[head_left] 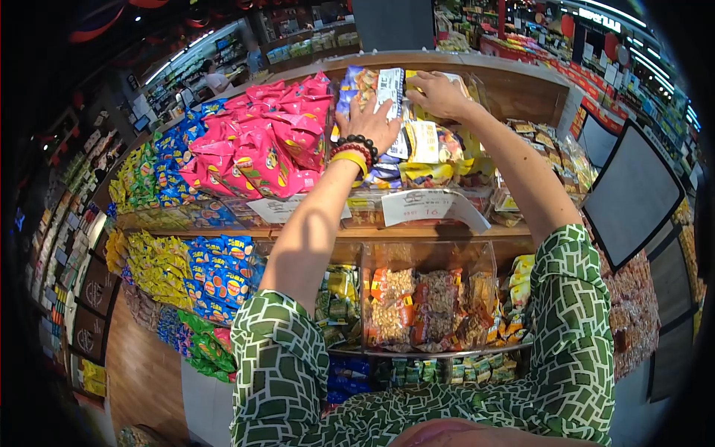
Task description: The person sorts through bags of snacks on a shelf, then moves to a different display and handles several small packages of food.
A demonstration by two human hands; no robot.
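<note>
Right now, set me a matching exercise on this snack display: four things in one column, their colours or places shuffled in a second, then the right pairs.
Things:
1. left hand
2. right hand
3. pink packets
4. price card

Places or colours:
A. a heap left of both hands on the top shelf
B. white, on the shelf edge below the hands
C. resting on a blue packet, with bead bracelets at its wrist
D. fingers on yellow packets at the back of the shelf

Pairs: 1-C, 2-D, 3-A, 4-B
</note>
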